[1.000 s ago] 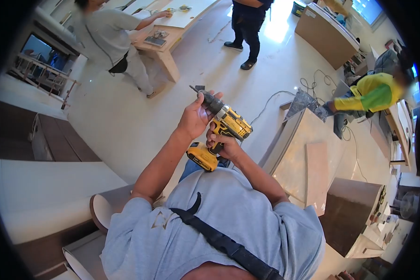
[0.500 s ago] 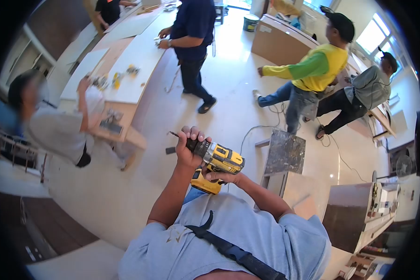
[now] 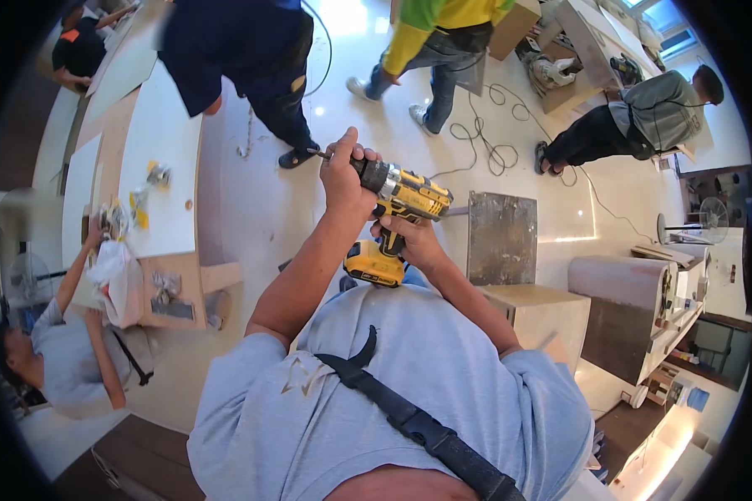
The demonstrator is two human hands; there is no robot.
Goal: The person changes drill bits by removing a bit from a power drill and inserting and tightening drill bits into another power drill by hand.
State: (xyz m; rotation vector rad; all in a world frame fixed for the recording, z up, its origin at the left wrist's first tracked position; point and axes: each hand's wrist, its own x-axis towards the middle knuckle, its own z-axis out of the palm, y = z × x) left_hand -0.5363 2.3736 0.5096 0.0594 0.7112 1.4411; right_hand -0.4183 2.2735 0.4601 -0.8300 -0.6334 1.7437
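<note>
A yellow and black cordless drill (image 3: 414, 197) is held in front of my chest, its bit pointing to the left. My left hand (image 3: 348, 177) is closed around the black chuck end, thumb upward, close to the thin bit. My right hand (image 3: 409, 237) grips the handle just below the drill body. The yellow battery pack (image 3: 374, 264) hangs under the handle, near my grey shirt.
A long workbench (image 3: 217, 275) on the left carries white panels, hardware and a plastic bag (image 3: 119, 280); a person leans there. Other people stand ahead and at right. A stained stool (image 3: 503, 238) and a box-like cabinet (image 3: 543, 316) are at right; cables (image 3: 493, 159) lie on the floor.
The view has tilted and shifted. The drill and both hands sit higher in view. The people in dark blue and yellow-green have shifted toward the top edge. My grip on the drill stays.
</note>
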